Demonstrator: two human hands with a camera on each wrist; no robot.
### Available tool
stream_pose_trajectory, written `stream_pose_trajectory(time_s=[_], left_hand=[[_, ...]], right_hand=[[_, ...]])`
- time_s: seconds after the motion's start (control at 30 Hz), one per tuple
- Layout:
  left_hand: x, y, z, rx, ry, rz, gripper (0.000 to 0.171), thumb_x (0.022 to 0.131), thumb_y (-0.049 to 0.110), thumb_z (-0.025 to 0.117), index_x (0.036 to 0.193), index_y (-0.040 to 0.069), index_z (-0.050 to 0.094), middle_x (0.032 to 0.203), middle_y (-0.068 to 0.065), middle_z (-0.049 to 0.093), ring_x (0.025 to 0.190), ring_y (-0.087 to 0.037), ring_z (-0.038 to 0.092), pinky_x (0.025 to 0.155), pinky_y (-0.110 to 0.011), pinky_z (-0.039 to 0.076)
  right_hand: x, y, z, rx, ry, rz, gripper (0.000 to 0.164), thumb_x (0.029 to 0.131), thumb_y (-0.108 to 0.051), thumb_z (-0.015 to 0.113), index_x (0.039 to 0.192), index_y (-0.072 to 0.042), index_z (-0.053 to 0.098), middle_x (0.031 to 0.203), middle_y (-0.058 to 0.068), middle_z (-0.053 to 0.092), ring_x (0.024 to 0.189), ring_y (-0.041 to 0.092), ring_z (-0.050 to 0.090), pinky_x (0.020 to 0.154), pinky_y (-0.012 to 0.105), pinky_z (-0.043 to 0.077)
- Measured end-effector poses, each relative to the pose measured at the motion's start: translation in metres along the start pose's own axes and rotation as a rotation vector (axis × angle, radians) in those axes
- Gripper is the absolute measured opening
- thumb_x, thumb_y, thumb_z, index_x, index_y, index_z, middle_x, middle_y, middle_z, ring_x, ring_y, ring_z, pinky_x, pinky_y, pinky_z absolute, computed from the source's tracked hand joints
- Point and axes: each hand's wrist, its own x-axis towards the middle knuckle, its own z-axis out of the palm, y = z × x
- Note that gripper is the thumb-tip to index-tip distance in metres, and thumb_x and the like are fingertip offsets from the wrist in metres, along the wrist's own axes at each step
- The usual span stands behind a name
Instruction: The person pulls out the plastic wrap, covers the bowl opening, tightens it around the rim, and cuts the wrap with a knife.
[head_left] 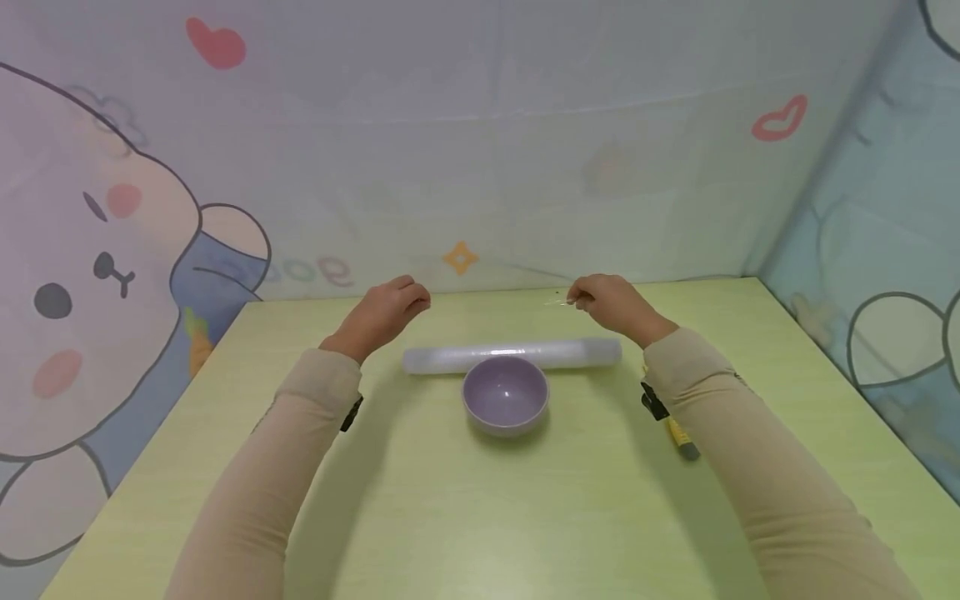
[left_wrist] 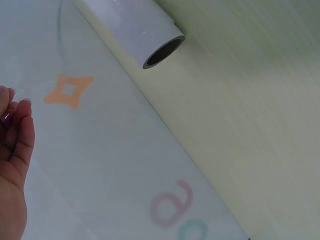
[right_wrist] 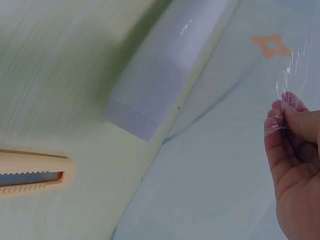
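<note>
A sheet of clear cling film shows wrinkles and glints at my right hand, whose thumb and fingers pinch its edge. Opposite, my left hand pinches too, with a bit of shiny clear film between thumb and fingers in the left wrist view; most of the sheet is too transparent to follow. Both hands are raised beyond the cling film roll, which lies crosswise on the table. In the left wrist view the roll's hollow core end shows. Just in front of the roll stands a purple bowl, upright.
A yellow utility knife lies on the light green table, partly under the right forearm in the head view. Behind the table's far edge hangs a printed cloth, with another side cloth on the right.
</note>
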Motion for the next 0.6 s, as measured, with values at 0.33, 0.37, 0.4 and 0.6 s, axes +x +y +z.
stream_pose_trajectory(time_s=[0.33,0.37,0.4,0.6], left_hand=[[0.0034,-0.0007,-0.0051,0.061,0.049,0.028,0.009,0.090,0.010,0.058,0.095,0.006,0.064,0.087,-0.007,0.058,0.074,-0.020,0.058,0.069,-0.030,0.050],[0.0036,-0.0005,-0.0055,0.062,0.046,0.027,0.009,0.090,0.011,0.058,0.095,0.006,0.064,0.087,-0.007,0.059,0.074,-0.020,0.059,0.069,-0.030,0.050],[0.0038,-0.0004,-0.0058,0.063,0.043,0.024,0.009,0.090,0.011,0.058,0.095,0.006,0.064,0.087,-0.007,0.058,0.074,-0.020,0.059,0.069,-0.030,0.050],[0.0045,0.0010,-0.0067,0.055,0.042,0.006,0.009,0.091,0.012,0.058,0.095,0.007,0.063,0.088,-0.006,0.058,0.072,-0.020,0.058,0.069,-0.030,0.049]], right_hand=[[-0.0007,-0.0059,-0.0078,-0.113,0.007,-0.064,0.023,0.094,-0.001,0.045,0.109,0.000,0.063,0.108,0.016,0.064,0.100,0.030,0.059,0.088,0.043,0.046],[-0.0011,-0.0066,-0.0082,-0.139,0.009,-0.076,0.023,0.094,-0.001,0.045,0.110,0.000,0.063,0.108,0.016,0.064,0.100,0.030,0.059,0.088,0.042,0.046],[-0.0017,-0.0072,-0.0084,-0.167,0.013,-0.092,0.023,0.094,0.000,0.046,0.110,0.000,0.063,0.109,0.016,0.064,0.101,0.030,0.059,0.089,0.042,0.046],[-0.0064,-0.0096,-0.0101,-0.270,0.037,-0.159,0.023,0.092,0.001,0.049,0.111,-0.001,0.063,0.110,0.015,0.064,0.104,0.030,0.059,0.088,0.040,0.048]])
